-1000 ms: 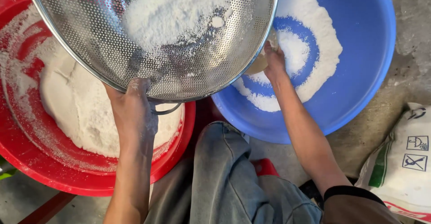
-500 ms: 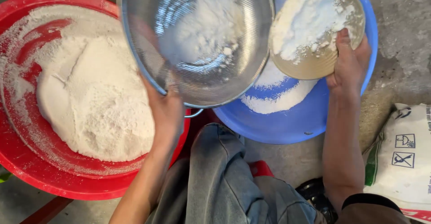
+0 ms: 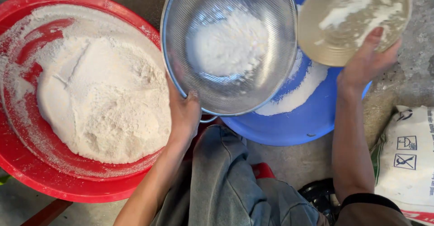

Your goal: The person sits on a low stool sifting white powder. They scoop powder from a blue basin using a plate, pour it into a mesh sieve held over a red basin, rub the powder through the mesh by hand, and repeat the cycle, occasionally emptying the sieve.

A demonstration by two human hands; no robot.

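Since the earlier frame, the small beige bowl point(image 3: 355, 20) has been tipped and emptied into the metal sieve point(image 3: 229, 45), where flour is now heaped. The red basin point(image 3: 27, 171) of flour is seen at left, the blue basin point(image 3: 298, 122) under the sieve. The sieve's rim is clasped by the left hand point(image 3: 184, 113); the bowl is gripped by the right hand point(image 3: 366, 63).
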